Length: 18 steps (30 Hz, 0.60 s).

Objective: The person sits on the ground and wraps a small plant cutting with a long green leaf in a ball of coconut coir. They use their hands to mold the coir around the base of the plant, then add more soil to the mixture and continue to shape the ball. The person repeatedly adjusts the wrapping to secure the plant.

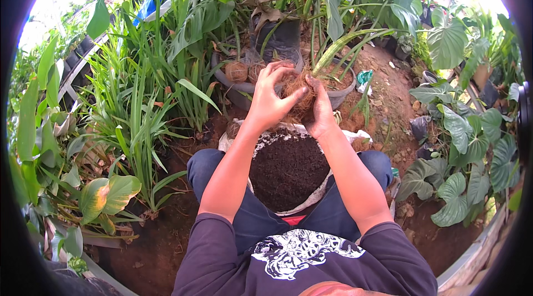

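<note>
My left hand curves around the left side of a ball of brown coir-like fibre, thumb across its near face. On the right side, my right hand cups the same ball, its fingers dark with soil. A thick green plant stem rises from the ball towards the upper right. Below both hands, between my knees, stands an open white sack holding dark, crumbly soil. The underside of the ball is partly hidden by my hands.
Beyond my hands are a round grey basin with fibre-wrapped balls, another grey pot and a black plant bag. Long-leaved plants crowd the left; broad-leaved plants stand right. A teal and white plastic scrap lies on the earth.
</note>
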Each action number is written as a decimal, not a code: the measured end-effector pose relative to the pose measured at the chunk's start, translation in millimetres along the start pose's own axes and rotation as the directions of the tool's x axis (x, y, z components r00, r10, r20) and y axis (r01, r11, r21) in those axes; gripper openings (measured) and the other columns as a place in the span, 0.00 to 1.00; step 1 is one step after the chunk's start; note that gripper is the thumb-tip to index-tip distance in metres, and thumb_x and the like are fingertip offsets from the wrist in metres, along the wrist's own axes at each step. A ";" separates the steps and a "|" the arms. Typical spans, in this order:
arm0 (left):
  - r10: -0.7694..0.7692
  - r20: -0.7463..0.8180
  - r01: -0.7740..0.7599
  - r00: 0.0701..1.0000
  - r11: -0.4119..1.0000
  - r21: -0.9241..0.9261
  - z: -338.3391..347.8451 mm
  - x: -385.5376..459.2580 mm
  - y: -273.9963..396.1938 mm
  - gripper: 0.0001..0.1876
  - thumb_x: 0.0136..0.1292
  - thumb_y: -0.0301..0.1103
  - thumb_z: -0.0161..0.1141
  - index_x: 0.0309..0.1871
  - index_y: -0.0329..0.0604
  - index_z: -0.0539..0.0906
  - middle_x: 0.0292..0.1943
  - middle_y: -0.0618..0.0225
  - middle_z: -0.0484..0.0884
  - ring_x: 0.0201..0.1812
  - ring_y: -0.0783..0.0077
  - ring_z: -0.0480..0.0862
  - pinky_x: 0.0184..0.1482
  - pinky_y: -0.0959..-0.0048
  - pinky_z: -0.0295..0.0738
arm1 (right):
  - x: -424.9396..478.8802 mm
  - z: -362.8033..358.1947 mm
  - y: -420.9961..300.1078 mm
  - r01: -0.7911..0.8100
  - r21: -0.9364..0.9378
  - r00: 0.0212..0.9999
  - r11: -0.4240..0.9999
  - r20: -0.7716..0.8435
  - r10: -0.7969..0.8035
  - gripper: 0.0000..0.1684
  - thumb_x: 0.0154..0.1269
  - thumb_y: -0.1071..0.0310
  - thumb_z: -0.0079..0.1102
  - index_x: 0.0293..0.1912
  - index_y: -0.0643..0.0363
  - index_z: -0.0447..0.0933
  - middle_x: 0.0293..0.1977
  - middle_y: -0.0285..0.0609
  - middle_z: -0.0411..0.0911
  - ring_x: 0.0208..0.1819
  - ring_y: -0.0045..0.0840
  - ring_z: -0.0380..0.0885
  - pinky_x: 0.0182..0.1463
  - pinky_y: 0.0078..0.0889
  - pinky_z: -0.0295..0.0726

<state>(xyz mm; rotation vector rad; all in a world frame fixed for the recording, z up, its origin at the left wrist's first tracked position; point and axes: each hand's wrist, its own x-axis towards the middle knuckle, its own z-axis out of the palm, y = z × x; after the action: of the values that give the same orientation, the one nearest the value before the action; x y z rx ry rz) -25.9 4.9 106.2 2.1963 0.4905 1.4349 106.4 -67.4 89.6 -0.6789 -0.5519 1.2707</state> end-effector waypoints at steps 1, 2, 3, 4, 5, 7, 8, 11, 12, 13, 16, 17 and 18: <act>0.042 0.022 -0.044 0.999 0.995 0.093 1.1 -1.4 -0.7 0.19 0.62 0.36 0.71 0.54 0.38 0.84 0.60 0.61 0.82 0.65 0.64 0.78 0.69 0.61 0.69 | 1.2 -1.4 0.8 0.002 0.008 1.000 1.000 0.002 -0.002 0.28 0.74 0.43 0.59 0.63 0.50 0.75 0.56 0.38 0.81 0.58 0.32 0.81 0.62 0.48 0.79; 0.021 -0.013 -0.021 1.000 0.998 0.053 4.3 -1.9 0.0 0.18 0.61 0.35 0.72 0.51 0.36 0.85 0.59 0.59 0.82 0.63 0.64 0.79 0.67 0.63 0.70 | 1.6 -2.3 0.9 0.004 0.015 1.000 1.000 0.004 -0.004 0.28 0.74 0.43 0.59 0.63 0.50 0.75 0.56 0.38 0.81 0.58 0.32 0.81 0.62 0.47 0.79; -0.017 -0.020 0.017 1.000 1.000 -0.017 4.5 -2.6 -2.1 0.18 0.61 0.34 0.72 0.51 0.35 0.85 0.58 0.59 0.82 0.62 0.64 0.80 0.66 0.64 0.71 | -0.6 0.1 -0.1 -0.013 0.009 1.000 1.000 0.009 0.013 0.27 0.74 0.43 0.60 0.62 0.49 0.76 0.55 0.37 0.81 0.58 0.31 0.81 0.62 0.46 0.79; -0.056 -0.025 0.053 0.998 0.995 -0.086 4.5 -2.6 -4.8 0.18 0.61 0.33 0.72 0.51 0.35 0.84 0.57 0.58 0.82 0.61 0.64 0.81 0.66 0.65 0.72 | -4.7 4.9 -3.1 -0.029 0.002 0.999 1.000 0.013 0.029 0.27 0.74 0.43 0.60 0.62 0.49 0.76 0.55 0.37 0.81 0.58 0.31 0.81 0.62 0.46 0.79; -0.095 -0.027 0.089 0.995 0.984 -0.156 4.5 -2.3 -6.7 0.17 0.61 0.33 0.72 0.51 0.34 0.84 0.56 0.58 0.82 0.60 0.64 0.81 0.65 0.65 0.72 | -6.9 7.4 -4.1 -0.046 -0.004 0.999 0.999 0.018 0.046 0.27 0.74 0.43 0.60 0.62 0.49 0.77 0.54 0.36 0.81 0.58 0.30 0.81 0.62 0.45 0.79; -0.098 -0.115 0.073 0.988 0.976 -0.205 5.1 1.1 -6.2 0.12 0.65 0.29 0.69 0.47 0.31 0.84 0.45 0.59 0.85 0.50 0.66 0.84 0.56 0.67 0.77 | -4.1 4.6 -3.1 -0.042 -0.010 0.994 0.999 0.100 0.043 0.27 0.72 0.48 0.64 0.63 0.50 0.75 0.54 0.36 0.80 0.58 0.29 0.81 0.63 0.44 0.80; -0.174 -0.108 0.135 0.979 0.945 -0.296 4.9 1.4 -12.0 0.11 0.66 0.29 0.68 0.47 0.31 0.84 0.43 0.61 0.85 0.48 0.69 0.84 0.55 0.69 0.77 | -2.8 3.4 -2.0 -0.040 -0.013 0.989 0.999 0.142 0.041 0.27 0.72 0.50 0.66 0.63 0.50 0.74 0.54 0.35 0.80 0.58 0.29 0.81 0.63 0.43 0.80; -0.325 -0.069 0.239 0.943 0.807 -0.540 5.4 0.9 -7.6 0.07 0.71 0.27 0.66 0.44 0.32 0.82 0.37 0.70 0.84 0.42 0.81 0.80 0.48 0.77 0.76 | -2.4 2.2 5.1 0.061 -0.169 0.991 0.984 0.124 -0.040 0.33 0.68 0.59 0.72 0.67 0.53 0.69 0.57 0.36 0.78 0.58 0.28 0.80 0.64 0.42 0.80; -0.328 -0.067 0.239 0.942 0.800 -0.551 3.8 1.0 -9.6 0.07 0.71 0.27 0.66 0.44 0.32 0.82 0.37 0.71 0.84 0.41 0.82 0.80 0.47 0.77 0.76 | -2.2 3.0 4.2 0.019 -0.155 0.996 0.988 0.094 -0.004 0.36 0.66 0.66 0.73 0.69 0.54 0.66 0.59 0.37 0.77 0.59 0.28 0.80 0.63 0.41 0.81; -0.331 -0.066 0.239 0.941 0.792 -0.562 2.7 0.8 -10.9 0.07 0.71 0.28 0.66 0.43 0.33 0.81 0.37 0.72 0.83 0.41 0.83 0.79 0.46 0.78 0.76 | -3.0 4.5 3.9 0.017 -0.148 0.996 0.989 0.092 -0.003 0.35 0.67 0.66 0.71 0.69 0.54 0.66 0.59 0.37 0.77 0.59 0.28 0.80 0.62 0.41 0.81; -0.345 -0.049 0.268 0.937 0.803 -0.532 3.0 0.2 -9.8 0.06 0.71 0.27 0.67 0.42 0.34 0.81 0.37 0.72 0.83 0.40 0.83 0.79 0.45 0.78 0.76 | -4.6 5.6 4.0 0.012 -0.119 0.997 0.993 0.072 -0.003 0.32 0.69 0.67 0.67 0.68 0.55 0.67 0.58 0.38 0.77 0.58 0.28 0.80 0.61 0.42 0.82; -0.352 -0.037 0.280 0.935 0.802 -0.528 2.9 0.1 -9.1 0.05 0.70 0.26 0.67 0.42 0.34 0.82 0.37 0.72 0.83 0.40 0.83 0.79 0.46 0.78 0.76 | -3.4 4.4 5.6 0.009 -0.104 0.998 0.994 0.057 -0.003 0.30 0.70 0.67 0.66 0.67 0.55 0.68 0.57 0.39 0.78 0.58 0.28 0.81 0.61 0.43 0.82; -0.347 -0.015 0.289 0.938 0.802 -0.523 2.9 0.6 -7.6 0.06 0.70 0.27 0.67 0.43 0.34 0.82 0.38 0.72 0.84 0.41 0.83 0.79 0.47 0.78 0.76 | -2.0 2.7 6.4 0.008 -0.091 0.999 0.996 0.042 -0.004 0.28 0.70 0.66 0.65 0.66 0.55 0.69 0.57 0.39 0.79 0.57 0.28 0.81 0.61 0.43 0.82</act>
<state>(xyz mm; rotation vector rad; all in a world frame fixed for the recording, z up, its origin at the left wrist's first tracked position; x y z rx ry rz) -23.3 10.9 101.3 1.5323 0.4265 1.3172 99.8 -67.9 86.8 -0.7273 -0.6486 1.2622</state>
